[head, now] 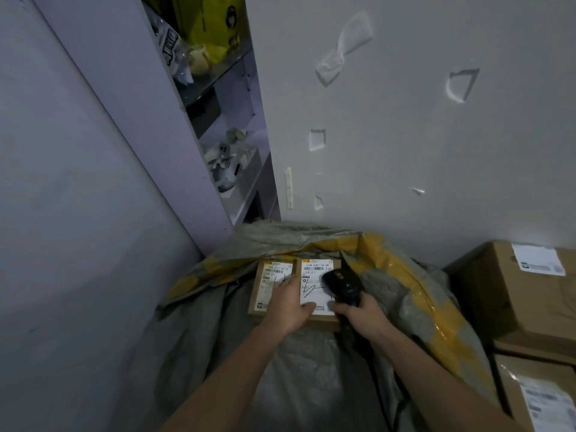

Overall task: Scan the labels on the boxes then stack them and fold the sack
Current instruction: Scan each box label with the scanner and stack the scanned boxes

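A flat brown cardboard box with two white labels lies in the mouth of a grey and yellow sack on the floor. My left hand rests on the box between the labels, its thumb on the right label. A black barcode scanner is gripped in my right hand, its head held just over the right label's edge.
Taller cardboard boxes with white labels are stacked at the right, one more box in front. A white cabinet panel stands at the left, open shelves with clutter behind it, and a white wall straight ahead.
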Demonstrator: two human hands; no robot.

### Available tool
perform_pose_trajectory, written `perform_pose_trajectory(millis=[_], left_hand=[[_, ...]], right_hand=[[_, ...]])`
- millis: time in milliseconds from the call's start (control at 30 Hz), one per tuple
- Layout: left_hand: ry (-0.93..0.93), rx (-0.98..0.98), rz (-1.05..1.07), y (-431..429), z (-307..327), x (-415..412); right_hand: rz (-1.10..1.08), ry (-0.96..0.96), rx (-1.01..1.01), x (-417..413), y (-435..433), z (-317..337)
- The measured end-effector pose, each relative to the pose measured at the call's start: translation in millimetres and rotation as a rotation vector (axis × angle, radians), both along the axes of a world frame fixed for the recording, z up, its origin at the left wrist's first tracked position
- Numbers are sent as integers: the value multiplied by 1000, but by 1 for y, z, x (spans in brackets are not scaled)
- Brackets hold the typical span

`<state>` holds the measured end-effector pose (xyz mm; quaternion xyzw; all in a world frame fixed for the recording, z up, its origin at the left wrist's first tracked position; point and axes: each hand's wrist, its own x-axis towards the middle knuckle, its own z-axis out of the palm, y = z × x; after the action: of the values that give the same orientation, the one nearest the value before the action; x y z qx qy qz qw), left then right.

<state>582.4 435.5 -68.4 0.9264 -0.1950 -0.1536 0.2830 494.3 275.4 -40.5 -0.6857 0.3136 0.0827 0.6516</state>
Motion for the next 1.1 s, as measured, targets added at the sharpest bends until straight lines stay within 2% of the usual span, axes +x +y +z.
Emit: perform_pose_trajectory(millis=[200, 300, 367, 500, 600, 733, 900, 1000, 1100], left_hand=[[-20, 303, -120, 5, -22, 2], [-27, 362, -164, 8, -33, -3], [-23, 319, -155, 11, -32, -4], [-25, 67, -120, 17, -19, 5], [-24, -23, -116, 25, 3, 12], [-8, -47, -142, 28, 49, 14], [-12, 66, -218, 17, 101, 14], [-7, 5, -219, 8, 121, 5], [-13, -23, -234, -3, 133, -8]], right_hand=[[42, 139, 7, 3, 3, -18], [51, 155, 8, 0, 4, -21], [47, 143, 12, 0, 3, -17], [-18, 91, -14, -3, 0, -2], [-31, 59, -82, -8, -4, 12], [-7, 29, -266, -21, -10, 38], [-44, -70, -384, -47, -10, 86], [-74, -152, -459, -67, -12, 106], [-57, -145, -488, -90, -19, 121]])
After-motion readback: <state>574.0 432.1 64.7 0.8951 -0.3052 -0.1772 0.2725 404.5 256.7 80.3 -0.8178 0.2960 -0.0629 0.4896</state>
